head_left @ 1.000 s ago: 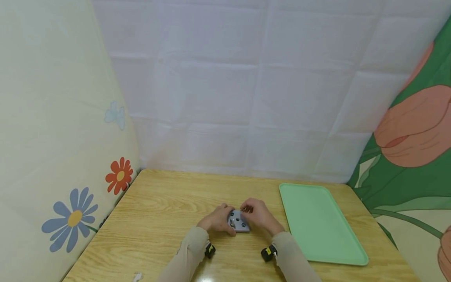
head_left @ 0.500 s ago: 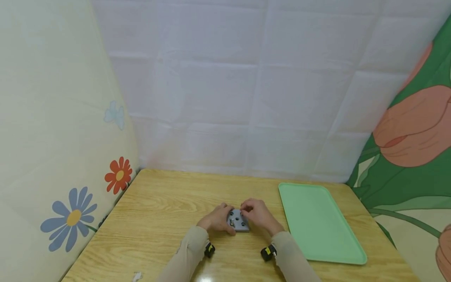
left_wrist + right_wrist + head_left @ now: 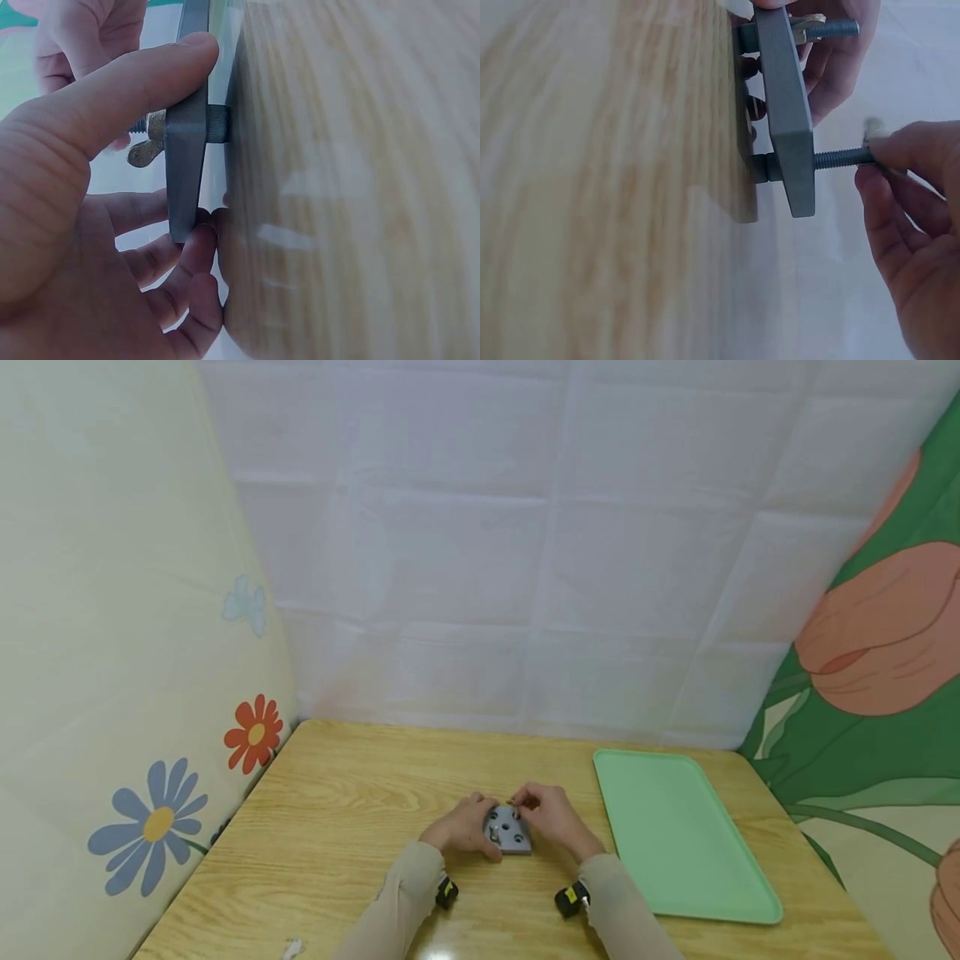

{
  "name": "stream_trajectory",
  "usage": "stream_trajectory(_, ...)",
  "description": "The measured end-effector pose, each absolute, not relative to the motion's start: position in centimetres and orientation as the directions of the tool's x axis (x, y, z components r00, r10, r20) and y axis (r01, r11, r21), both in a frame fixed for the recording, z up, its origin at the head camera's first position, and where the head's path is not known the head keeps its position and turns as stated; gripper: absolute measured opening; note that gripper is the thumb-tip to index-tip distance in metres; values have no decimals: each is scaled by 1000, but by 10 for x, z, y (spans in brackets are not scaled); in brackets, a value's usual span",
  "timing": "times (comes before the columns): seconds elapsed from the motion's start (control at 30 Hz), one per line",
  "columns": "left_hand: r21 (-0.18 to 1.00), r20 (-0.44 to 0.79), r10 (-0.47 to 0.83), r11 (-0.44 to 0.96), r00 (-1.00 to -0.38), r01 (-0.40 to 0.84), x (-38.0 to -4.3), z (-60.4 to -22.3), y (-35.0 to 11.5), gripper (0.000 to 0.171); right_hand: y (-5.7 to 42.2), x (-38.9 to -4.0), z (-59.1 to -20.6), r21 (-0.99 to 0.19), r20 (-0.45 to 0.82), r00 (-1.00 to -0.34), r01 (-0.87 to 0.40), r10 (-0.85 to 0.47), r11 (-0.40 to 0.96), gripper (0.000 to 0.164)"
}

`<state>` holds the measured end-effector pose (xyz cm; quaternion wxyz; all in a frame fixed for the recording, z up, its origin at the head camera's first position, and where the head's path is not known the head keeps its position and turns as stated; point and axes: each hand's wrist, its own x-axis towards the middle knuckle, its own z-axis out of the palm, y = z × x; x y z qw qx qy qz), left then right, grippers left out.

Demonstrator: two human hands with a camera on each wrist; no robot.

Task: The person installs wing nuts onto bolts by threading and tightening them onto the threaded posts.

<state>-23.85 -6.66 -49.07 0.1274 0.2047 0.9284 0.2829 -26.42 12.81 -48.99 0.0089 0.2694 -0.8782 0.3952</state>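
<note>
A grey metal plate (image 3: 513, 838) with several holes is held just above the wooden table. My left hand (image 3: 462, 827) grips its left side, thumb on the top face and fingers curled at the edge and underneath. One bolt near that thumb carries a brass-coloured wing nut (image 3: 147, 142) against the plate. Another bolt (image 3: 841, 158) stands up through the plate's far side, its head below. At that bolt's upper end, my right hand (image 3: 549, 814) pinches a second wing nut (image 3: 874, 129) between thumb and fingers, mostly hidden by the fingertips.
To the right lies a light green tray (image 3: 686, 835). A small white scrap (image 3: 293, 948) rests at the table's front left. A white sheet (image 3: 480, 543) hangs behind the table (image 3: 375, 785), with patterned cloths at both sides.
My right fingers have shifted slightly at the bolt's upper end, and a bit of the wing nut now shows past them. The left hand and plate keep nearly the same place.
</note>
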Motion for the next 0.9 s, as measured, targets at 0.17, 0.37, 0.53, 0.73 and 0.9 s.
stream_trajectory(0.17,564,-120,451,764,-884,313,-235,-487,-66,81,127,-263,-488,-679,206,-866,-462,-456,570,11)
stream_trajectory(0.37,553,-115,448,770,-887,318,-233,-483,-66,81,125,-264,-484,-668,179,-871,-449,-458,594,8)
stream_trajectory(0.53,545,-121,452,774,-884,321,-234,-484,-66,81,123,-263,-482,-667,166,-864,-454,-476,591,6)
stream_trajectory(0.73,546,-120,447,776,-887,317,-235,-485,-65,81,125,-264,-483,-629,189,-849,-490,-493,603,6)
stream_trajectory(0.9,540,-120,449,778,-885,321,-236,-486,-65,83,124,-265,-482,-507,244,-790,-598,-562,621,7)
